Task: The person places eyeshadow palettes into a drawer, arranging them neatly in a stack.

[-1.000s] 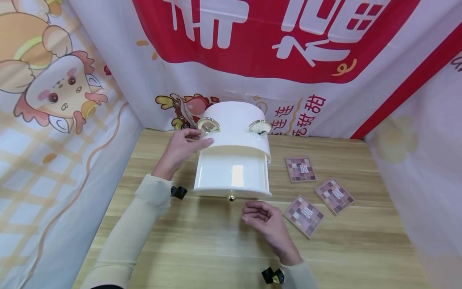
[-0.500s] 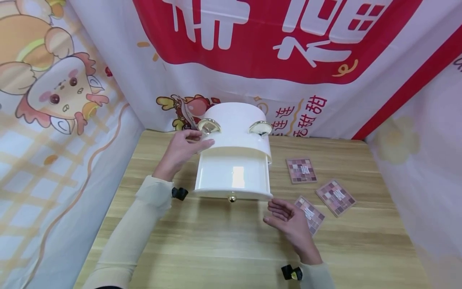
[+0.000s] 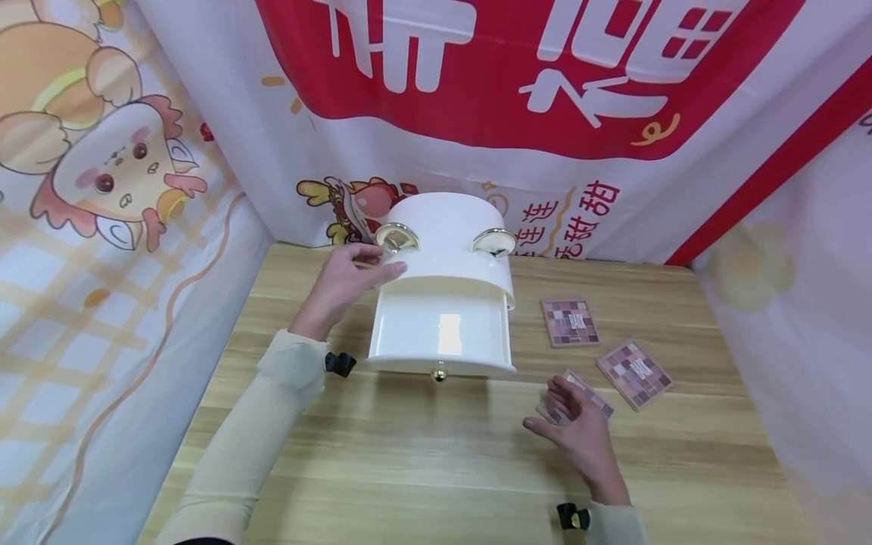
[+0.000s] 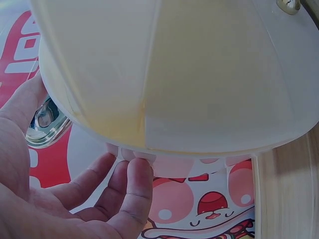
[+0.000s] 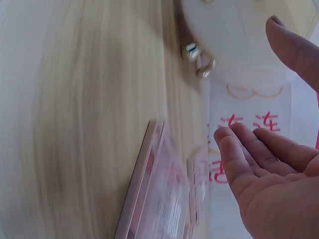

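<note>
A white drawer box (image 3: pixel 450 227) with rounded sides and gold-rimmed handles stands near the back of the table. Its drawer (image 3: pixel 409 325) is pulled out, bare inside, with a gold knob (image 3: pixel 439 374) at the front. My left hand (image 3: pixel 341 284) holds the box's left side, thumb on the front; in the left wrist view its fingertips (image 4: pixel 138 172) touch the curved wall. Over the nearest eyeshadow palette (image 3: pixel 594 399) hovers my right hand (image 3: pixel 582 428), thumb apart from the fingers, nothing between them. That palette is partly hidden by the hand.
Two more eyeshadow palettes, one upper (image 3: pixel 570 323) and one to the right (image 3: pixel 635 373), lie flat right of the box. Printed cloth (image 3: pixel 436 144) hangs behind the wooden table (image 3: pixel 422 469) and at both sides.
My right hand has moved rightward from beside the drawer knob to above the nearest palette, its thumb spreading from the fingers. The left hand and box stay put.
</note>
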Tool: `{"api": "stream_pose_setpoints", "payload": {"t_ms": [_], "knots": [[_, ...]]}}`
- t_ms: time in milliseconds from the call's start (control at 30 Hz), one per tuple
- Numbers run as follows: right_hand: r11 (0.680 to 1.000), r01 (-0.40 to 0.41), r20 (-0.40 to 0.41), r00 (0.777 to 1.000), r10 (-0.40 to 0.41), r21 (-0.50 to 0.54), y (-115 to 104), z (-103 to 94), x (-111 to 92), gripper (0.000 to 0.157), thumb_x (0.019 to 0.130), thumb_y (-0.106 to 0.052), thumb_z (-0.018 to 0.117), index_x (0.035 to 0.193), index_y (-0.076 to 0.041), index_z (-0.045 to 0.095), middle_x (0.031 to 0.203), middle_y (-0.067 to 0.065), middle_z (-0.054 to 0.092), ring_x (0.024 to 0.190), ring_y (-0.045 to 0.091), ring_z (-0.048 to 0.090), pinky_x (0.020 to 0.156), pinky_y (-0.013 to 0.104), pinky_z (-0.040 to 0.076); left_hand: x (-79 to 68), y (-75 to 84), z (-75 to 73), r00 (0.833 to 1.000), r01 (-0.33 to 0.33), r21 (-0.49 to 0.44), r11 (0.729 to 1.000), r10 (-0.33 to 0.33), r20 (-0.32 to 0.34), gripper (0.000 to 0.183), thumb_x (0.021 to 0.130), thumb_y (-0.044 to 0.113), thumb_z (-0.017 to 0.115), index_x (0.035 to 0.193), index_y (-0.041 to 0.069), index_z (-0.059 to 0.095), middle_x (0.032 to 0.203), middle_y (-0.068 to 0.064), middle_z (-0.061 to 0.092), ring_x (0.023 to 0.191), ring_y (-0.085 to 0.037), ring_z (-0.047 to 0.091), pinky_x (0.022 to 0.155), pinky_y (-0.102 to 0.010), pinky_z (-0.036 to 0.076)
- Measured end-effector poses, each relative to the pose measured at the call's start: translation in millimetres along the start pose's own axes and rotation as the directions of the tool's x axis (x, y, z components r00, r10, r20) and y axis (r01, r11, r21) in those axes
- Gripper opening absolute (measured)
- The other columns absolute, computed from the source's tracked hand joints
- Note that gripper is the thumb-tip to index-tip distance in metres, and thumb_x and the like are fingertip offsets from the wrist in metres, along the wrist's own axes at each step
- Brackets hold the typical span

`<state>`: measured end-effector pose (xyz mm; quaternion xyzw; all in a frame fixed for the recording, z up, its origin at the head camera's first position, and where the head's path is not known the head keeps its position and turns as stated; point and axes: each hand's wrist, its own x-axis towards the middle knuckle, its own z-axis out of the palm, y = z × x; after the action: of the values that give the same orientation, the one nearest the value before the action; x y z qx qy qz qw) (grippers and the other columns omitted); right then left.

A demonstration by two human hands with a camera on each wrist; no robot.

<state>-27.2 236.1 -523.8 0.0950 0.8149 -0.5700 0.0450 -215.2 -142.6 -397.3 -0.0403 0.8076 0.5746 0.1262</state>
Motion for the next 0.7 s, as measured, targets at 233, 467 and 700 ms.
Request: {"api": "stream_pose_setpoints", "payload": {"t_ms": [233, 467, 700], "knots": [[0.979, -0.033, -0.05, 0.998, 0.023, -0.202, 17.4, -19.1, 2.3, 0.112, 0.063, -0.035, 0.097, 0.151, 0.001, 0.037, 0.146, 0.023, 0.047, 0.131, 0.04, 0.047, 0.109, 0.049, 0.039, 0.1, 0.8, 0.4, 1.0, 0.001, -0.001, 1.0, -0.001, 0.0, 0.088, 0.065, 0.061, 0.089, 0.132, 0.013, 0.058, 0.125, -0.005, 0.056, 0.112, -0.025, 0.056, 0.092, -0.042, 0.051], [0.928, -0.026, -0.064, 0.998, 0.003, -0.371, 30.0, -32.9, 2.0, 0.118, 0.064, -0.035, 0.097, 0.152, 0.006, 0.03, 0.148, 0.029, 0.04, 0.131, 0.046, 0.044, 0.109, 0.057, 0.036, -1.4, 2.5, -0.2, 1.0, -0.003, -0.003, 1.0, 0.003, -0.002, 0.088, 0.065, 0.06, 0.089, 0.132, 0.012, 0.058, 0.125, -0.006, 0.057, 0.112, -0.025, 0.056, 0.094, -0.043, 0.051], [0.872, -0.008, -0.087, 0.995, -0.04, -0.49, 45.4, -44.9, -1.2, 0.114, 0.062, -0.029, 0.098, 0.148, 0.009, 0.034, 0.133, 0.031, 0.048, 0.114, 0.046, 0.053, 0.099, 0.062, 0.042, -2.4, 2.5, -0.2, 1.0, -0.008, -0.007, 1.0, 0.008, 0.002, 0.086, 0.066, 0.059, 0.089, 0.132, 0.012, 0.058, 0.124, -0.006, 0.057, 0.111, -0.025, 0.056, 0.092, -0.041, 0.051]]}}
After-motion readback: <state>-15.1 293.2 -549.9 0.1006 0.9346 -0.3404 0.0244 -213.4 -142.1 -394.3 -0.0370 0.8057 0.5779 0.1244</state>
